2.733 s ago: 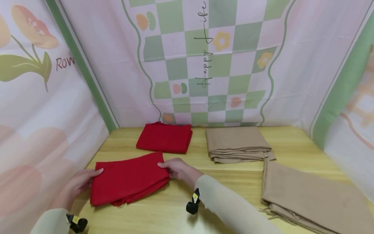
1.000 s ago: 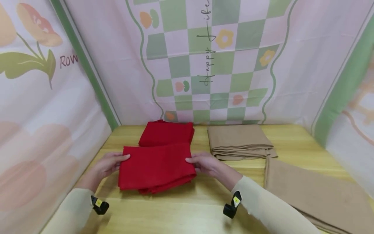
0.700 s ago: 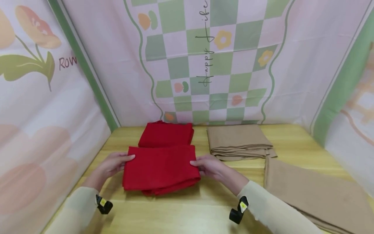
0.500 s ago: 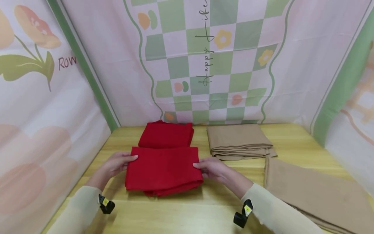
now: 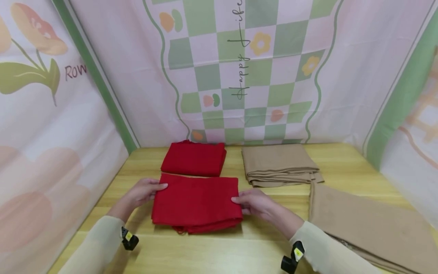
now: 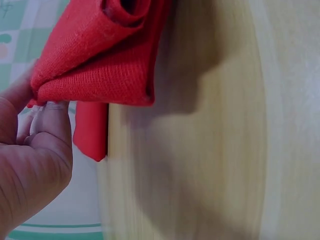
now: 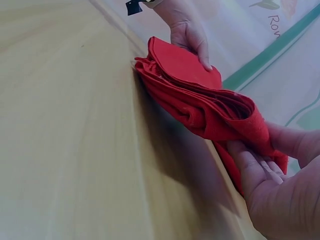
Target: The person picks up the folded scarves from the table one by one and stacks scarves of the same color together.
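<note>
Both hands hold a folded red cloth (image 5: 196,201) level between them, in front of a second folded red cloth (image 5: 193,158). My left hand (image 5: 145,191) pinches its left side, thumb on top and fingers beneath. At the opposite side my right hand (image 5: 258,205) grips it the same way. Seen from the right wrist, the held cloth (image 7: 200,107) shows several stacked layers and a shadow on the table under it. The left wrist view shows a ribbed, rolled fold of this cloth (image 6: 100,70) beside the left fingers (image 6: 52,122).
A folded beige cloth (image 5: 278,161) lies at the back right of the wooden table (image 5: 205,255). Another, larger beige cloth (image 5: 373,228) lies at the front right, near the right forearm. Printed fabric walls (image 5: 113,49) close in the back and both sides.
Both hands have carried the red cloth from the left to the middle of the table. Lately it has shifted slightly right and nearer, so a gap shows before the rear red cloth.
</note>
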`<state>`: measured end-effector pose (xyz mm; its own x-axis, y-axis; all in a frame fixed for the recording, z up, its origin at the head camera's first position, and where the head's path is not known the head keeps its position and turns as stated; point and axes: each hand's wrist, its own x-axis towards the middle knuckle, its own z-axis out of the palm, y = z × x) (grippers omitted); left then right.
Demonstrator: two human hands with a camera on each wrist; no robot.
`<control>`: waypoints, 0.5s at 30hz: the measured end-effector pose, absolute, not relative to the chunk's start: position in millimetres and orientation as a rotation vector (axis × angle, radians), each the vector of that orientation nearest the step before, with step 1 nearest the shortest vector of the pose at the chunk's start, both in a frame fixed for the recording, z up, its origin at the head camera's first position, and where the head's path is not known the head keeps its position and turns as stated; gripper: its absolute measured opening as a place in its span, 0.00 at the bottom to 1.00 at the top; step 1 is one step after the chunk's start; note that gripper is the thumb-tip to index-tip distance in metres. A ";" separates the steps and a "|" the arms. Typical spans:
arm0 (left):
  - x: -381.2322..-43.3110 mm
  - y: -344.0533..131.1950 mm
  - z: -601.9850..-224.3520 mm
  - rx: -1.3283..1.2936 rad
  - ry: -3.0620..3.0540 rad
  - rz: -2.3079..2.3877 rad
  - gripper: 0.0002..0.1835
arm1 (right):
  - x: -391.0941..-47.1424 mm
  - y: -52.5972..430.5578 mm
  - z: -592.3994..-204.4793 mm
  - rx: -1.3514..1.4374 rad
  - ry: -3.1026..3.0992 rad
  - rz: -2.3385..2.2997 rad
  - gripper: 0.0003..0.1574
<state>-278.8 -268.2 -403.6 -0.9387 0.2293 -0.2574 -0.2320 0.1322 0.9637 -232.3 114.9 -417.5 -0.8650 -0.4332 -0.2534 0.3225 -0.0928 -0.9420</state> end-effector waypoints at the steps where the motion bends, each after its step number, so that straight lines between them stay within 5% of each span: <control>1: -279.1 -267.3 -404.1 -0.006 2.079 1.861 0.09 | -232.0 115.4 -418.8 -0.124 1.689 -2.000 0.18; 9: -284.2 -264.8 -410.5 -0.008 2.090 1.813 0.17 | -229.7 120.5 -425.3 -0.141 1.695 -1.981 0.23; 15: -287.0 -262.9 -415.9 -0.016 2.115 1.780 0.11 | -229.2 121.4 -427.5 -0.118 1.693 -1.985 0.26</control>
